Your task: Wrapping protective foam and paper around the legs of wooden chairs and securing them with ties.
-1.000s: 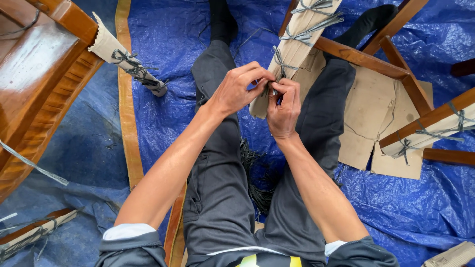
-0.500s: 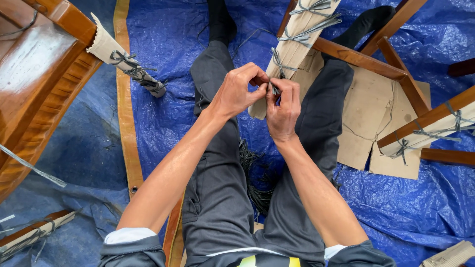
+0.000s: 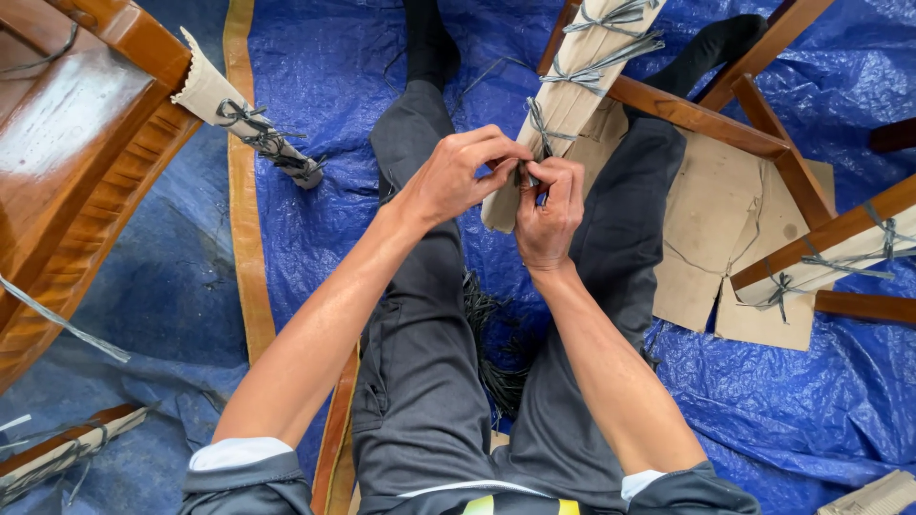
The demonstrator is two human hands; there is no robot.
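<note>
Your left hand (image 3: 463, 176) and right hand (image 3: 547, 212) are pinched together on the same short piece of grey string (image 3: 530, 175), at the lowest tie on the cardboard-wrapped chair leg (image 3: 563, 100) that lies between your knees. Compared with half a second ago, your left fingers have closed down lower over the tie and your right thumb and forefinger have drawn in tight against them, so the loose ends that stuck up between your hands are now almost hidden; a second ago the hands sat much as they do now, so this reads as a small twist-and-regrip cycle, likely tightening or knotting the string rather than moving to a new spot. Both hands are closed in a fingertip grip on the string, and neither holds anything else. Further up the same leg three more ties (image 3: 601, 52) already sit in place. The leg's lower end rests over your lap, above the blue tarp (image 3: 315, 105). A bundle of dark strings (image 3: 491, 348) lies between your thighs, a flat cardboard sheet (image 3: 725, 238) lies under the chair frame (image 3: 706, 119) toward the tarp's right edge, and another wrapped leg (image 3: 243, 119) points in from the left.
</note>
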